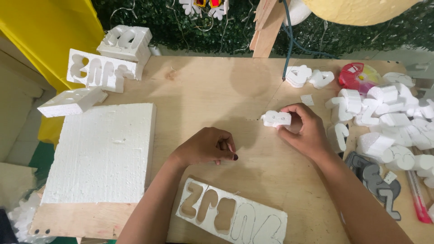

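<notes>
Clearly the right hand (304,129) pinches a small white foam cut-out (276,119); squeezing could snap it, while the left hand (205,147) rests curled, empty, on the counter (203,90).

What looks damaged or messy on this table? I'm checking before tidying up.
Nothing is broken. The flat white foam strip at the near edge has shapes cut out, and white foam cut-out pieces lie heaped at the right.

I see a pale tan plywood table (208,90), and my right hand (305,131) grips a plain white foam piece (276,119). The big foam slab (101,153) is white too (faintly speckled). My left hand (208,147) shows a dark maroon nail. Farther off: grey cut-out letters (377,180), a pink pen (418,199), a yellow sheet (49,31), a green leafy backdrop (181,27).
</notes>
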